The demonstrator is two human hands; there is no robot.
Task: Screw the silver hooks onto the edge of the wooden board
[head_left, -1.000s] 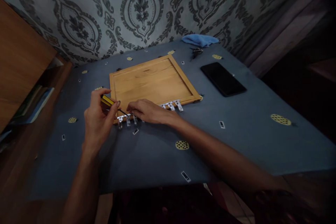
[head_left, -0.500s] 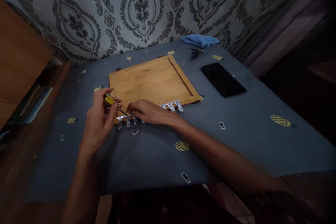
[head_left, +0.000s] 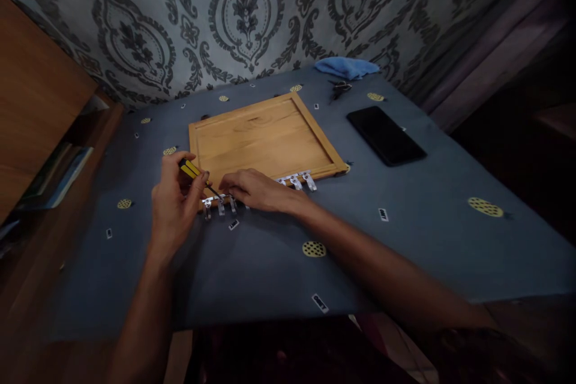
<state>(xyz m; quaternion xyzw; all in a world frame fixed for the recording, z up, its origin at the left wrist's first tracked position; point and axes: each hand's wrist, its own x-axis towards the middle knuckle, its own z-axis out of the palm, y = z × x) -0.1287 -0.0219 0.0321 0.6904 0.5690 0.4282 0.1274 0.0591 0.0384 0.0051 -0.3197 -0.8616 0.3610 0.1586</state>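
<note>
A wooden framed board (head_left: 261, 138) lies flat on the blue cloth-covered table (head_left: 405, 234). Metal hooks (head_left: 219, 204) stick out along its near edge, with more metal hooks (head_left: 299, 181) further right. My left hand (head_left: 173, 207) is closed round a yellow-and-black screwdriver (head_left: 194, 171), whose tip points at the left hooks. My right hand (head_left: 254, 190) rests on the board's near edge beside those hooks, fingers curled down on the metal strip; what they pinch is hidden.
A black phone (head_left: 386, 135) lies to the right of the board. A blue cloth (head_left: 345, 66) and a small dark object (head_left: 338, 87) sit at the far edge by the patterned wall. A wooden shelf with books (head_left: 49, 174) stands at the left.
My left hand has shifted slightly right and closer to the hooks with the screwdriver. My right hand stays in place on the board's edge.
</note>
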